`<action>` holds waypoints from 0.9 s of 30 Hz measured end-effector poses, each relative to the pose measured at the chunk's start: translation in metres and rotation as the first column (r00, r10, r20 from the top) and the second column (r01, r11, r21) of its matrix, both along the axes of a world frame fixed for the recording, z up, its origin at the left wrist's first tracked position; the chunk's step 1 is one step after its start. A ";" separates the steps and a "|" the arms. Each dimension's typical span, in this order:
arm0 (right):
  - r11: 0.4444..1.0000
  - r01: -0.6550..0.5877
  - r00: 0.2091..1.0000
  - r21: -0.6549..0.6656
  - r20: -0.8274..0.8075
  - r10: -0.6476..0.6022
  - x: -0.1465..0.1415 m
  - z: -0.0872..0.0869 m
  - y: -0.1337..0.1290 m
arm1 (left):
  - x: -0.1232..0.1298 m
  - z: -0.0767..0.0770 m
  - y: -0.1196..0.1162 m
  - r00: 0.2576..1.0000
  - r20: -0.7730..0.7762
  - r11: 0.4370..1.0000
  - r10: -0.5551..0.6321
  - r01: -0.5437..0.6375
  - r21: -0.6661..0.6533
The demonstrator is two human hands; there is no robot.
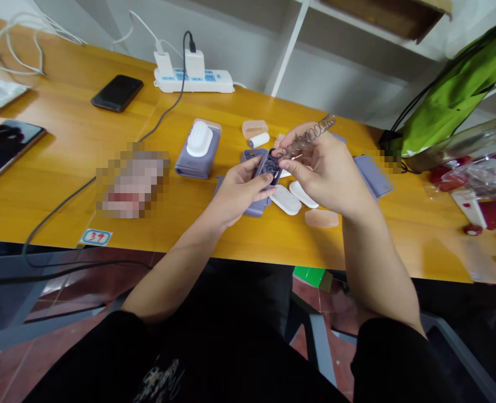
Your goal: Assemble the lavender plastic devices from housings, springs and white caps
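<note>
Head view — right hand [327, 173] pinching spring [309, 137], table edge [248, 254] near

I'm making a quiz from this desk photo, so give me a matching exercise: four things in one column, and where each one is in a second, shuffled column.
1 metal spring
2 purple housing
3 power strip
4 green bag

A at the table's back edge, chargers plugged in
B in the left hand
C at the table's far right end
D in the right hand

Pairs: 1-D, 2-B, 3-A, 4-C

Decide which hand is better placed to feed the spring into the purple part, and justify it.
Probably the right hand: it pinches the coiled spring, one end at the purple part. The left hand grips that part.
</note>
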State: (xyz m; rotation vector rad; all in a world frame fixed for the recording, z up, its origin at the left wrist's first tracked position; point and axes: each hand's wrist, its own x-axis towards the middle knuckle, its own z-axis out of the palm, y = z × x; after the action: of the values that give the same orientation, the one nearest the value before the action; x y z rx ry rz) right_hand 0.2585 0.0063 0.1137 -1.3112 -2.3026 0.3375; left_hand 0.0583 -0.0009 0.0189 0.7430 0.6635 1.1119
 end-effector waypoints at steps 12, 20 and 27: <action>0.997 -0.080 0.975 0.004 -0.206 0.080 0.003 -0.011 0.010 | 0.000 -0.001 0.001 1.000 -0.012 1.000 0.004 -0.004 -0.001; 0.997 -0.083 0.948 0.004 -0.308 0.081 0.005 -0.016 0.013 | 0.000 -0.001 0.001 1.000 -0.019 1.000 0.008 -0.009 -0.017; 0.985 -0.158 0.903 -0.072 -0.415 0.114 0.012 -0.031 0.023 | 0.001 -0.001 0.002 0.999 -0.039 1.000 0.009 -0.010 -0.025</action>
State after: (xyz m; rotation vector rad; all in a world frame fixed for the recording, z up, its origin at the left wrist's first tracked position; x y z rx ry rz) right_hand 0.2706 0.0294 0.0826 -1.0085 -2.0392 0.7176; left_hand 0.0594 0.0009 0.0180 0.7415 0.7133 1.0984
